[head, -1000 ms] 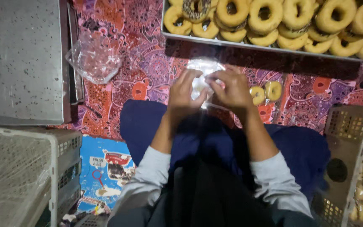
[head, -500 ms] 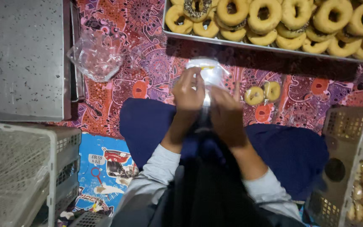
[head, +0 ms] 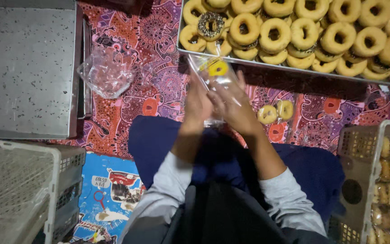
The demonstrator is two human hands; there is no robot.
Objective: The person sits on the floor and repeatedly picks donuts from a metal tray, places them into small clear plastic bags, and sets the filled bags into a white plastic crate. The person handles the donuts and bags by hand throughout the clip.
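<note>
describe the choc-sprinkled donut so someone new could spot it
Find the metal tray of donuts along the top edge. Go to its left end: the donut sits second from the corner. It alone has dark chocolate icing with pale sprinkles; its neighbours are plain golden.

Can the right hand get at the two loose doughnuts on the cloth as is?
Probably yes, once freed. The two loose doughnuts lie on the cloth just beside the right hand with nothing between them. But both it and the left hand are holding the clear bag.
</note>
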